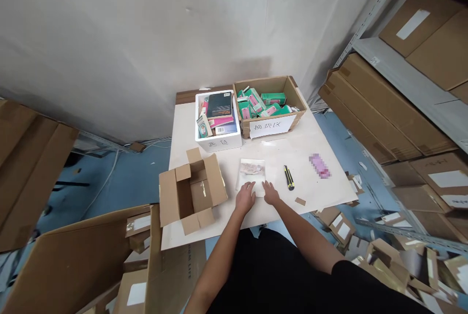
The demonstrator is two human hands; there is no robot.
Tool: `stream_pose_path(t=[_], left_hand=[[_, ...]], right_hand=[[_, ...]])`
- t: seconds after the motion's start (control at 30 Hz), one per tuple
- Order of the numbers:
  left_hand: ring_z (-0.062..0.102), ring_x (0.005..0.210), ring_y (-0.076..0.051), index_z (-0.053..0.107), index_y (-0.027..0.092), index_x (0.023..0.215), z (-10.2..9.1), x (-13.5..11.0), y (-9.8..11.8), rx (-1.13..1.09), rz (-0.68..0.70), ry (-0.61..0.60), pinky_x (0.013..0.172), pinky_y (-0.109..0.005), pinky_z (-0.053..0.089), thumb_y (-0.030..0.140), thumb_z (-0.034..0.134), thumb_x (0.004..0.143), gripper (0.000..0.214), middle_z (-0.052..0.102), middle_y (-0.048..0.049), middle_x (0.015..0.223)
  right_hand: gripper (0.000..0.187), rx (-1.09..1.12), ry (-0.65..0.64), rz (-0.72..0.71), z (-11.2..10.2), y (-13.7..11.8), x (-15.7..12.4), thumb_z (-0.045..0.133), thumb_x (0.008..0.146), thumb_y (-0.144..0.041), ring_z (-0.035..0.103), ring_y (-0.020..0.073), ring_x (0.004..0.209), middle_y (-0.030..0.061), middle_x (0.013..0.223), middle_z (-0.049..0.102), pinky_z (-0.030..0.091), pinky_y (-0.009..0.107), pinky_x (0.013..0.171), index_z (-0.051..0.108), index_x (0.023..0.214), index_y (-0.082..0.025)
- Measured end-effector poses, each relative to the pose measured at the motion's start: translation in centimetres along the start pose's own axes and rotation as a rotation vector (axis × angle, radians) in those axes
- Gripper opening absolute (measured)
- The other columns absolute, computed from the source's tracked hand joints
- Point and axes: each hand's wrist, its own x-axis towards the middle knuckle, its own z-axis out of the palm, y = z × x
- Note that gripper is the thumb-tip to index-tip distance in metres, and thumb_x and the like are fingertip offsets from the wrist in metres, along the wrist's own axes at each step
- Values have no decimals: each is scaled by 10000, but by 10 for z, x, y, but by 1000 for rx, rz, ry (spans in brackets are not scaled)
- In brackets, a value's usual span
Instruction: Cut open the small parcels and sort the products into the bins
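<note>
A thin white rectangular item (251, 170) with a greyish-brown picture on its upper part lies flat on the table in front of me; I cannot tell whether it is a book or a packet. Over its near left corner rests my left hand (244, 199), fingers stretched forward. My right hand (270, 194) touches the near right edge, its fingers also extended. Right of the item lies a black and yellow utility knife (288, 178). An open cardboard box (201, 192) stands to the left with its flaps spread.
At the table's back stand a white foam box (221, 144) of books and a labelled carton (302, 115) of green and pink boxes. A blurred pink item (320, 166) and a cardboard scrap (300, 201) lie right. Shelving (402, 68) and a large carton (73, 250) flank the table.
</note>
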Motion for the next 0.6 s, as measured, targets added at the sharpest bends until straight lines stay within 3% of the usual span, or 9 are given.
stream_pose_path(t=[0.07,0.13,0.27,0.4,0.6], left_hand=[[519,1400,-262,447,256,1578,25,33,4,-10,-64,-119,1088,-369,484,278,547,965,622,521,-116,1571],[403,1512,-318,396,236,1612,47,62,2,19,-126,-187,1134,-415,449,348,629,927,733,398,-144,1674],[109,1615,-432,329,235,1655,85,94,-9,111,-181,-161,1239,-574,287,466,686,893,873,143,-138,1768],[152,1623,-354,499,326,1564,108,97,-18,129,-98,-55,1274,-581,206,365,524,1011,556,291,-56,1738],[337,1561,-296,713,246,1311,101,98,-14,96,-49,-6,1179,-480,408,142,360,1008,477,566,-72,1569]], right_hand=[[959,4,-6,-24,-1,11,-4,512,842,-103,114,289,1630,30,1771,131,378,457,1205,144,1709,-276],[949,23,-11,-27,-2,20,-7,510,848,-101,135,284,1627,39,1766,153,390,448,1197,149,1709,-271],[952,57,-22,-20,2,30,-11,505,845,-87,140,265,1627,46,1766,158,374,436,1209,150,1708,-272],[943,35,13,-19,11,32,-10,529,832,-98,128,268,1629,58,1769,135,341,423,1229,200,1702,-254],[956,-39,47,83,17,22,-11,520,817,-76,76,315,1633,11,1772,103,302,510,1242,216,1698,-288]])
